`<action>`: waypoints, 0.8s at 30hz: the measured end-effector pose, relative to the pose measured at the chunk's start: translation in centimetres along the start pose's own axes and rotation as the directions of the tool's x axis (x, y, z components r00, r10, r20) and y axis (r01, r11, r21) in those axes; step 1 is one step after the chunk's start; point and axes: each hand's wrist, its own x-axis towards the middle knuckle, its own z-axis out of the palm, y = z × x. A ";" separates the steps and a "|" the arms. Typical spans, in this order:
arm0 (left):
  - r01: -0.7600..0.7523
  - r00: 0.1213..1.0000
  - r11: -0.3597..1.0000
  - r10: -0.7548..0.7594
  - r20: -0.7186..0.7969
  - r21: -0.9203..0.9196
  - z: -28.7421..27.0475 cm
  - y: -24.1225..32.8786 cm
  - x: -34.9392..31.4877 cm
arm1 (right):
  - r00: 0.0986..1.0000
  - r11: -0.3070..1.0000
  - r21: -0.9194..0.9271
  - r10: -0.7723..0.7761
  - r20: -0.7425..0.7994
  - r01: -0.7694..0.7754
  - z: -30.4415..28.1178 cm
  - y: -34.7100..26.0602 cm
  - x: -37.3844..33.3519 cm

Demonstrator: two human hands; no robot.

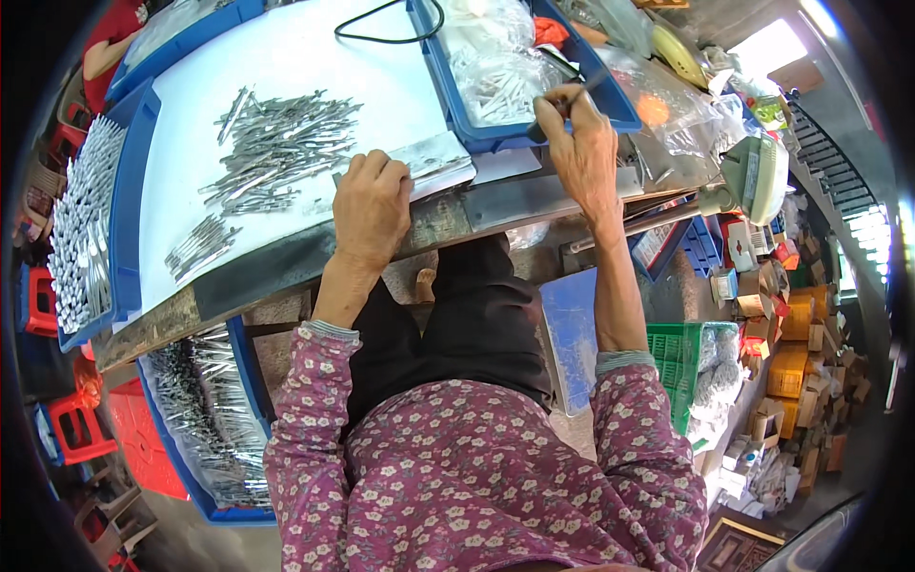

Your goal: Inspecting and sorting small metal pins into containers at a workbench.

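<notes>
My left hand (372, 210) is closed at the front edge of the white work surface. Its fingers curl down by the left end of a flat grey block (434, 162); a small thin tip sticks out beside them, but what they grip is hidden. To the right, my right hand (583, 153) is raised by the corner of a blue tray (496, 138), closed around a dark-handled tool (541, 127) whose far end is blurred. Just beyond my left hand lies a loose heap of thin metal pieces (286, 143), with a smaller pile (202, 246) nearer the left corner.
At the left a blue tray (124, 219) holds many white-ended rods (81, 229). Below the table edge stands a blue bin of metal pieces (214, 419). A black cord loop (386, 38) lies at the back. A pale green lamp-like head (758, 176) juts out at the right.
</notes>
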 end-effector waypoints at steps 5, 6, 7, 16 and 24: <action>0.017 0.998 0.996 -0.022 -0.061 -0.087 -1.1 -0.1 -0.4 | 0.969 0.992 -0.099 -0.048 0.241 0.074 2.0 2.7 2.6; 0.028 0.995 0.991 -0.039 -0.088 -0.129 -1.4 -0.1 -0.6 | 0.955 0.991 -0.120 -0.025 0.295 0.063 2.6 3.3 2.9; 0.029 0.995 0.992 -0.041 -0.092 -0.126 -1.9 -0.2 -0.8 | 0.942 0.982 -0.187 0.026 0.335 0.040 3.1 3.9 3.2; 0.414 0.886 0.890 -0.442 -0.139 -0.191 -10.9 -4.3 -6.0 | 0.796 0.860 -0.345 -0.109 0.595 0.376 5.5 8.1 4.7; 0.500 0.838 0.856 -0.440 -0.322 0.131 -16.8 -10.6 -10.9 | 0.721 0.876 -0.255 -0.140 0.678 0.410 5.8 7.7 5.5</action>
